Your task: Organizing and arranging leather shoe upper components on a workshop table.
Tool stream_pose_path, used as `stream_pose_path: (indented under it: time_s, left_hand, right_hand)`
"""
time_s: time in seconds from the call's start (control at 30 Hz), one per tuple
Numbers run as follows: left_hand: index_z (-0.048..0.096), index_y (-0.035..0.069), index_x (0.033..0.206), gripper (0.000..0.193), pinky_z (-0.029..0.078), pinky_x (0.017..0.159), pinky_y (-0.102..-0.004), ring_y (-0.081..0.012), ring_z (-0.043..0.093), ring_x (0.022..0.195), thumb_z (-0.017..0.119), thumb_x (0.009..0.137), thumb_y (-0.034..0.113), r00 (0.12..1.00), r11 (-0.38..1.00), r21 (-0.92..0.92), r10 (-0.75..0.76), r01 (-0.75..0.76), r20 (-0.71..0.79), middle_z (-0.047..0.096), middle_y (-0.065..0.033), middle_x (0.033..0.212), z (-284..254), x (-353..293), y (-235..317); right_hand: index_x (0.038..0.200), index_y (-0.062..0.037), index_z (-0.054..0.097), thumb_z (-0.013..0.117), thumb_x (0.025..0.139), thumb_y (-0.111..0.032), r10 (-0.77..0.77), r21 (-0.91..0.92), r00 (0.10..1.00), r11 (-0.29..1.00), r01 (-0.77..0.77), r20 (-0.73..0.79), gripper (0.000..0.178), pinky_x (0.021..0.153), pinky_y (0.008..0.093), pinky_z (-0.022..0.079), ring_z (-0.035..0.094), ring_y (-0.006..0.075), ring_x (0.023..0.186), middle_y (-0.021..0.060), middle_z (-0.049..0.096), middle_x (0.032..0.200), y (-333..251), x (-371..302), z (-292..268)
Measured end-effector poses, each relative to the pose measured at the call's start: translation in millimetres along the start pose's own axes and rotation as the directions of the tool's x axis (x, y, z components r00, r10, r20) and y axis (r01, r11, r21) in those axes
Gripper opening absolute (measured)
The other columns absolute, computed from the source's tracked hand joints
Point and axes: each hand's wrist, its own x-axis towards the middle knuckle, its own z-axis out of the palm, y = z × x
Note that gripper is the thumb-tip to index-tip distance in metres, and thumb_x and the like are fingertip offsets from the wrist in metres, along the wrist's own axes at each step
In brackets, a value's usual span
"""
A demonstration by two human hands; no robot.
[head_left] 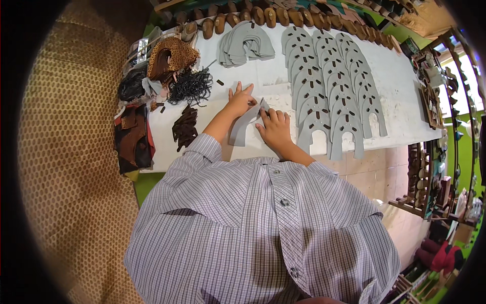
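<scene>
A grey, curved shoe-upper piece lies on the white table between my hands. A short dark strip shows near its top. My left hand is at the top left of the piece. Its thumb and forefinger are pinched together and the other fingers stretch out; what the pinch holds is too small to make out. My right hand lies on the right side of the piece with its fingers apart, a fingertip touching beside the dark strip. That hand covers part of the piece.
Overlapping rows of grey uppers with dark strips lie to the right. A grey stack sits farther back, before wooden shoe lasts. At left are a dark strip pile, black beaded cords and leopard-print material.
</scene>
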Motion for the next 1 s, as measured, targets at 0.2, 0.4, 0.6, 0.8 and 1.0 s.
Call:
stream_pose_path:
  time_s: [0.2, 0.4, 0.6, 0.8, 1.0]
  left_hand:
    - [0.07, 0.019, 0.07, 0.014, 0.001, 0.1, -0.0654, -0.0403, 0.005, 0.135, 0.071, 0.068, 0.034, 0.998, 0.997, -0.041, -0.064, 0.063, -0.021, 0.028, -0.0047, 0.144, -1, -8, 15]
    - [0.069, 0.018, 0.071, 0.018, 0.0, 0.101, -0.0639, -0.0407, 0.005, 0.135, 0.07, 0.069, 0.035, 0.995, 0.996, -0.028, -0.091, 0.09, -0.03, 0.027, -0.0068, 0.145, 0, -12, 19]
    - [0.068, 0.014, 0.07, 0.02, -0.001, 0.101, -0.0634, -0.0409, 0.005, 0.135, 0.066, 0.074, 0.033, 0.994, 0.993, -0.057, -0.103, 0.102, -0.028, 0.025, -0.0078, 0.145, 4, -12, 15]
    - [0.07, 0.014, 0.083, 0.03, -0.001, 0.103, -0.0603, -0.0403, 0.003, 0.135, 0.056, 0.081, 0.041, 0.991, 0.988, -0.069, -0.137, 0.137, 0.0, 0.024, -0.0081, 0.146, 2, -10, 16]
    - [0.042, 0.006, 0.129, 0.064, 0.002, 0.106, -0.0544, -0.0374, 0.002, 0.136, 0.05, 0.083, 0.05, 0.971, 0.947, -0.216, -0.224, 0.237, 0.081, 0.027, -0.0118, 0.144, -11, -25, 30]
  right_hand:
    - [0.113, -0.0036, 0.055, 0.054, 0.08, -0.041, 0.004, 0.013, 1.0, 1.0, -0.004, -0.012, 0.049, 0.093, 0.0483, 0.027, 0.041, 0.0275, 0.101, 0.0085, 0.046, 0.109, 1, 0, 2]
    - [0.117, -0.0056, 0.053, 0.053, 0.082, -0.039, 0.015, -0.001, 0.999, 1.0, -0.015, 0.044, 0.049, 0.094, 0.0524, 0.031, 0.043, 0.026, 0.105, 0.0076, 0.048, 0.111, 2, 0, -2]
    - [0.117, -0.0067, 0.053, 0.053, 0.082, -0.035, 0.007, 0.052, 1.0, 0.999, -0.009, 0.029, 0.045, 0.093, 0.0517, 0.031, 0.044, 0.0246, 0.103, 0.0055, 0.049, 0.109, 2, -1, -4]
    - [0.118, -0.0093, 0.054, 0.054, 0.081, -0.034, -0.012, 0.041, 1.0, 0.999, 0.011, 0.014, 0.044, 0.092, 0.05, 0.031, 0.044, 0.0252, 0.103, 0.0062, 0.049, 0.108, 1, 1, -5]
    - [0.121, -0.0102, 0.051, 0.053, 0.081, -0.04, 0.011, -0.02, 0.994, 1.0, -0.009, 0.104, 0.05, 0.091, 0.0504, 0.031, 0.044, 0.0251, 0.102, 0.0053, 0.048, 0.109, -2, 3, -9]
